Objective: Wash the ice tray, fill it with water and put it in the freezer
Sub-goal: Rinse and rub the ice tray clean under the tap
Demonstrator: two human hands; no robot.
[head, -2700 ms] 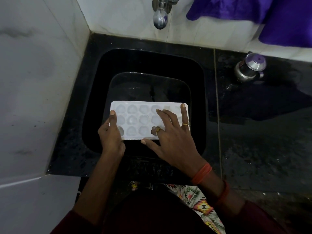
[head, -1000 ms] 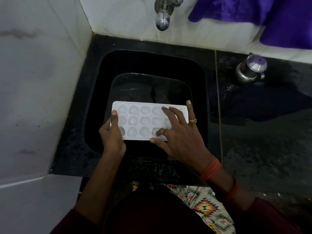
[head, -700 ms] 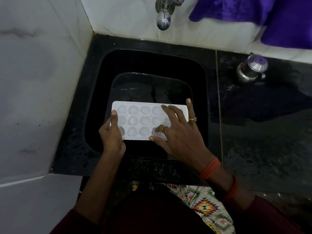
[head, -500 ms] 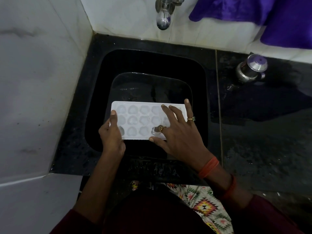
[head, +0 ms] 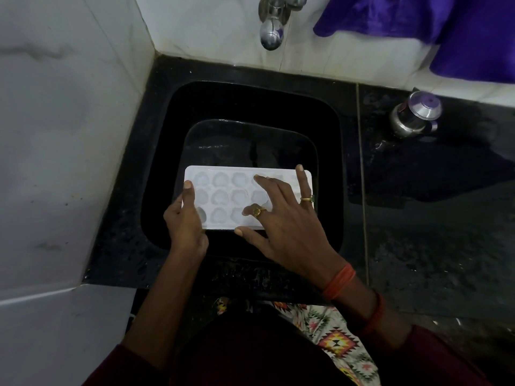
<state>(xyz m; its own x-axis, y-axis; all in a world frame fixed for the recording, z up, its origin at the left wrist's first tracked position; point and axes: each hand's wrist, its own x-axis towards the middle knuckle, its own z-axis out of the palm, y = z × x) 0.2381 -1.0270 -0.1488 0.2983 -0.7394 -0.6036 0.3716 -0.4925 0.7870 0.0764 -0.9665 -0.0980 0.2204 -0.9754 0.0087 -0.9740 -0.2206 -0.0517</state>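
**Head view, sink seen from above.** The tap point(head: 271, 32) and the purple cloth point(head: 446, 29) are cut off by the top edge. My right hand point(head: 287, 221) hides the right-hand cells of the white tray point(head: 223, 201). The fingers of my left hand point(head: 185, 221) are out of sight beneath the tray's left end. I cannot tell whether the cells hold water.

The tray lies level over the black sink point(head: 239, 87), toward its front edge. The sink floor glistens, but how much water it holds is unclear.

My left hand pinches the tray's left end, thumb on top. My right hand lies on the tray with fingers spread, thumb at its near edge.

A steel pot point(head: 415, 115) stands at the back edge of the counter point(head: 432, 232), right of the sink.
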